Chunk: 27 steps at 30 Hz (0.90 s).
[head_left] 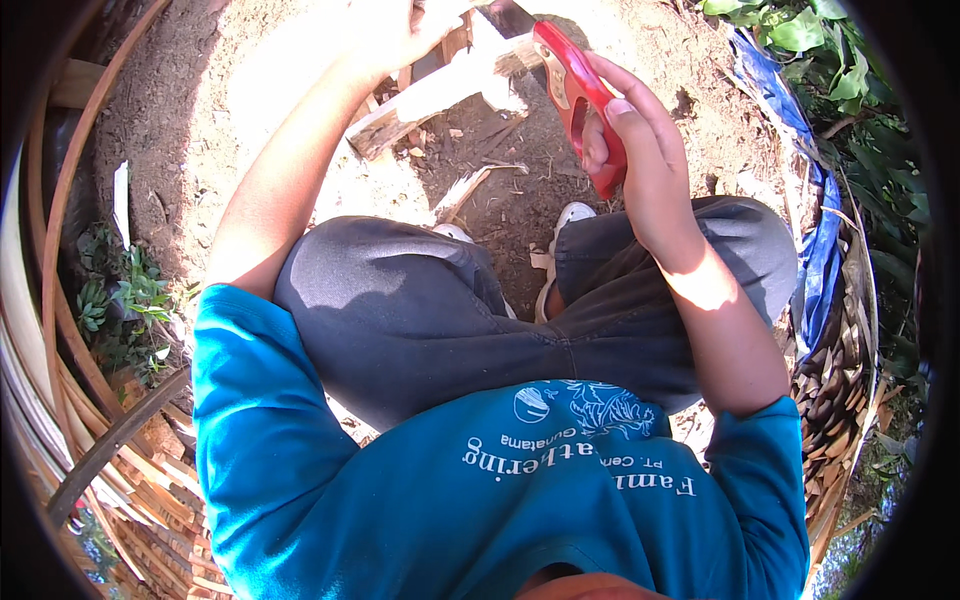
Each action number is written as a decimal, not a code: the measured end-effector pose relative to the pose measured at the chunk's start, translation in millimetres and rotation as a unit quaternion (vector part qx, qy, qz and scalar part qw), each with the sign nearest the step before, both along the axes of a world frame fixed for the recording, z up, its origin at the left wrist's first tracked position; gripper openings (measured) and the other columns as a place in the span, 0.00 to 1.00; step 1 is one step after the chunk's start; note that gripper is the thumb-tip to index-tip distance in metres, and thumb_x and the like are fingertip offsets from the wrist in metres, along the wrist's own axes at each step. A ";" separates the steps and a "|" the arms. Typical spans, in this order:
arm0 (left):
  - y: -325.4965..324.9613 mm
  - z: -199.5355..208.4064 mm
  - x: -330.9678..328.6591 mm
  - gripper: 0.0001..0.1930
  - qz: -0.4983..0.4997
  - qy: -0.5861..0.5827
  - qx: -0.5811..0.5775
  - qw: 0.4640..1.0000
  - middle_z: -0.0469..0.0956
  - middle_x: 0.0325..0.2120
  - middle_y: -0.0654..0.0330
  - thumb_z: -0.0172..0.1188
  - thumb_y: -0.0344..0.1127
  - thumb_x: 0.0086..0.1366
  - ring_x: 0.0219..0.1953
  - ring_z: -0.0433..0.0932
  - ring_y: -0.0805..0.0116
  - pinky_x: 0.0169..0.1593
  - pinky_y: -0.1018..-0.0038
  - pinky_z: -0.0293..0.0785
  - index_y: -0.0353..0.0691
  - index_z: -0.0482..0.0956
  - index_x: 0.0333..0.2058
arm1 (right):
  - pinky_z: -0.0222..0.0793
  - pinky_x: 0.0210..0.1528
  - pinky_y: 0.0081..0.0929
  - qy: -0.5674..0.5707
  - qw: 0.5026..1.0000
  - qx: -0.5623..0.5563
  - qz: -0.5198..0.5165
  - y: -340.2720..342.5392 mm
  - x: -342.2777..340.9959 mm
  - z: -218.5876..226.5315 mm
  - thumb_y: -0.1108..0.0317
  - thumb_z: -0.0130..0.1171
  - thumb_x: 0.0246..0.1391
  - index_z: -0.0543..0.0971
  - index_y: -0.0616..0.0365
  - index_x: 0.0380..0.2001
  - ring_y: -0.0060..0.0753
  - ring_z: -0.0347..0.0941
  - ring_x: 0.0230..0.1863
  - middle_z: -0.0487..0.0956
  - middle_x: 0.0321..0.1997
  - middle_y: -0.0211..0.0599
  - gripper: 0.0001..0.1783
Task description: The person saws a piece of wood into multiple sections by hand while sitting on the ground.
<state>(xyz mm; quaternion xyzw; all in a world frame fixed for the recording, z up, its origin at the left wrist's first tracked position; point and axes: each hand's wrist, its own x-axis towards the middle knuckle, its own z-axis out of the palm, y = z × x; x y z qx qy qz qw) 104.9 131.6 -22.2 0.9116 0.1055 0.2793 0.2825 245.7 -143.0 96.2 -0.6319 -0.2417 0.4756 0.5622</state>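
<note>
My right hand [640, 135] is wrapped round the red handle of a handsaw [562, 62], with its fingers through the grip opening. The saw's blade [508, 17] runs up and to the left, out of the frame at the top. My left hand [405, 35] is at the top edge, left of the blade, washed out by sunlight and partly cut off. Its fingers look bent together, but what they hold is hidden. Just below both hands, a rough pale piece of wood [430, 105] lies slanted, with its near end toward my left knee.
Wood scraps [465, 190] lie on the bare soil [190, 90] between my feet. Bent bamboo strips [60, 230] and stacked split pieces [150, 490] curve along the left. On the right are a blue tarp [822, 250], a dark bundle of strips [835, 390] and leafy plants [850, 70].
</note>
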 end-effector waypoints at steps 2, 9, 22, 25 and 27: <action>-1.0 1.9 -1.2 0.26 0.015 0.009 0.046 0.999 0.78 0.51 0.46 0.64 0.39 0.65 0.51 0.77 0.45 0.54 0.53 0.74 0.41 0.72 0.60 | 0.61 0.26 0.15 0.000 1.000 0.011 -0.010 2.6 3.7 -1.3 0.64 0.52 0.71 0.71 0.61 0.68 0.11 0.67 0.25 0.76 0.28 0.24 0.25; -2.5 3.8 -6.1 0.31 0.094 0.128 0.035 0.987 0.77 0.51 0.45 0.68 0.38 0.61 0.49 0.77 0.45 0.53 0.52 0.73 0.41 0.70 0.62 | 0.70 0.40 0.15 -0.083 0.996 -0.018 -0.019 10.5 7.1 0.5 0.63 0.61 0.67 0.75 0.62 0.64 0.12 0.74 0.37 0.84 0.43 0.33 0.26; -10.6 56.0 -18.6 0.30 0.100 0.369 0.249 0.890 0.77 0.56 0.57 0.66 0.27 0.55 0.56 0.78 0.56 0.56 0.64 0.79 0.46 0.74 0.58 | 0.76 0.40 0.41 -0.240 0.959 -0.007 0.153 10.5 -6.3 9.3 0.70 0.57 0.59 0.67 0.56 0.70 0.55 0.82 0.33 0.82 0.34 0.57 0.34; -1.0 58.8 -29.3 0.33 0.062 0.381 0.236 0.892 0.72 0.60 0.62 0.68 0.29 0.55 0.58 0.76 0.59 0.57 0.65 0.78 0.49 0.71 0.61 | 0.75 0.38 0.43 -0.223 0.965 0.009 0.140 12.1 -5.2 8.4 0.71 0.56 0.58 0.66 0.58 0.70 0.58 0.81 0.32 0.82 0.33 0.58 0.34; -2.1 56.0 -28.7 0.33 0.071 0.369 0.237 0.896 0.72 0.60 0.62 0.68 0.30 0.55 0.59 0.76 0.58 0.58 0.65 0.77 0.49 0.72 0.60 | 0.76 0.41 0.40 -0.220 0.969 0.032 0.104 12.3 -2.0 4.0 0.71 0.56 0.59 0.67 0.59 0.69 0.53 0.82 0.35 0.83 0.36 0.56 0.33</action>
